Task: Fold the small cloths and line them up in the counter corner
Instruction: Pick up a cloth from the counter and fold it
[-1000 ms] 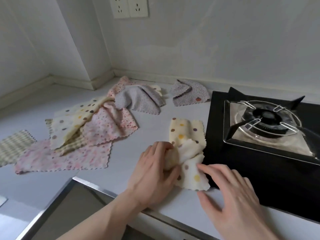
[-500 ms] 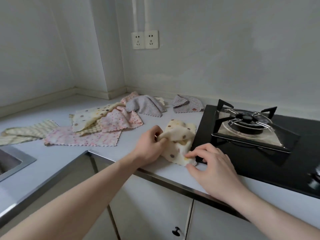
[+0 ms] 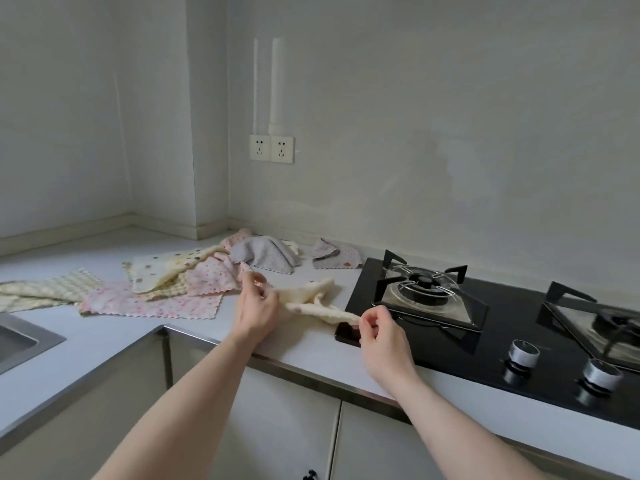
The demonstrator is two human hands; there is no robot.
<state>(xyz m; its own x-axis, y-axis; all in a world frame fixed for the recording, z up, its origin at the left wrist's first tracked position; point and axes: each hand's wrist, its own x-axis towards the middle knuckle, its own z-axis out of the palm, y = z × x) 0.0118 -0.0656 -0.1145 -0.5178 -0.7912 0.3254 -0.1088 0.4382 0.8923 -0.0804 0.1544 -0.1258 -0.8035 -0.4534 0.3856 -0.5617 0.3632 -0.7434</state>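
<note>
A pale counter (image 3: 104, 341) bends in an L around the wall corner, with a metal strip along its front edge. A steel sink (image 3: 20, 341) is set into its left part and a black glass gas hob (image 3: 502, 327) into its right part. Loose cloths lie between them: a striped cream cloth (image 3: 38, 292) toward the left, a pink flowered cloth (image 3: 149, 303) flat near the front edge, a cream dotted cloth (image 3: 166, 271) and a pink dotted cloth (image 3: 211, 278) overlapping it. Near the back edge lie a crumpled grey cloth (image 3: 266, 254) and a grey patterned cloth (image 3: 334, 256) just beside the hob.
</note>
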